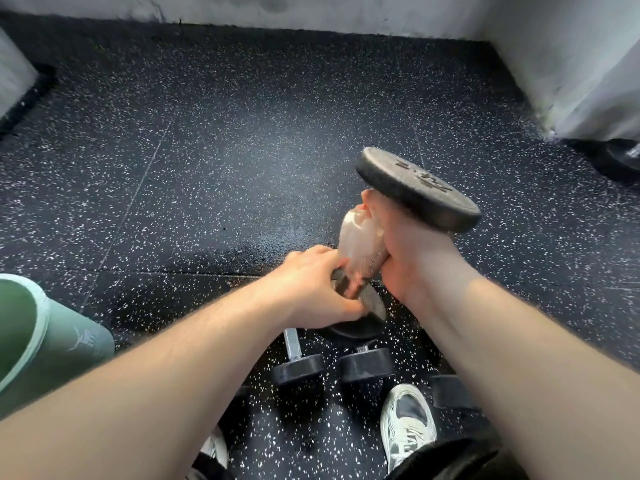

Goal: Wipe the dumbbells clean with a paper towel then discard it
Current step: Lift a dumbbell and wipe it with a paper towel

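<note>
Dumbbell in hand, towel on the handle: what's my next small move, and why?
Probably twist the paper towel down the handle. The right hand wraps it only round the upper handle of the tilted dumbbell, and the left hand grips the lower end, so bare metal shows between them.

Head-worn view, forward-down, apparently close above floor [242, 150].

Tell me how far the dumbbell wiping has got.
Done: nothing can be confirmed clean by sight. In hand: the right hand wraps the towel round the handle of a raised dumbbell, and the left hand grips its lower end. Left: other dumbbells lie on the floor; the towel is not yet discarded.
</note>
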{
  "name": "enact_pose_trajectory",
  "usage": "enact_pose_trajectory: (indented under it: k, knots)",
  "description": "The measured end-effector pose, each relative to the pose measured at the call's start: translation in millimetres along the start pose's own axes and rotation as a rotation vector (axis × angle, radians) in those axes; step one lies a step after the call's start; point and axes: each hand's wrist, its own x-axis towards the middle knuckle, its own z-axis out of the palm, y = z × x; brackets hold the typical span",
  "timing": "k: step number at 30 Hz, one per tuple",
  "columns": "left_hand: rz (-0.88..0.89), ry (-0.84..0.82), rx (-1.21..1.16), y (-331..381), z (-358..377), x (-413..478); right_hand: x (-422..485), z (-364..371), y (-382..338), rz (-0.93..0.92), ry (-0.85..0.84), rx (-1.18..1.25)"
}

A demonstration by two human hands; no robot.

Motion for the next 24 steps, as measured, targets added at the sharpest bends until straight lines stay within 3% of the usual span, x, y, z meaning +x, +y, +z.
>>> enact_pose_trajectory:
  k: [2, 6, 11, 17, 24]
  knots:
    - [-0.018, 0.048, 0.003, 3.4, -1.0, 0.0, 0.1, 2.4, -2.3, -0.031, 0.086, 0.074]
    - [-0.093, 0.089, -0.038, 7.0, -0.9, -1.7, 2.0, 4.2, 1.1, 0.026, 0.073, 0.078]
    - [-0.16, 0.115, -0.205, 5.0, -3.0, -1.7, 3.5, 4.5, -2.7, -0.041, -0.052, 0.131]
    - [-0.137, 0.077, -0.335, 6.1, -9.7, -2.9, -5.2, -3.3, -7.1, -0.173, -0.264, -0.08]
    - [-0.096, 0.044, -0.368, 10.2, -10.8, -4.2, -4.4, -9.8, 4.8, -0.07, -0.384, -0.202]
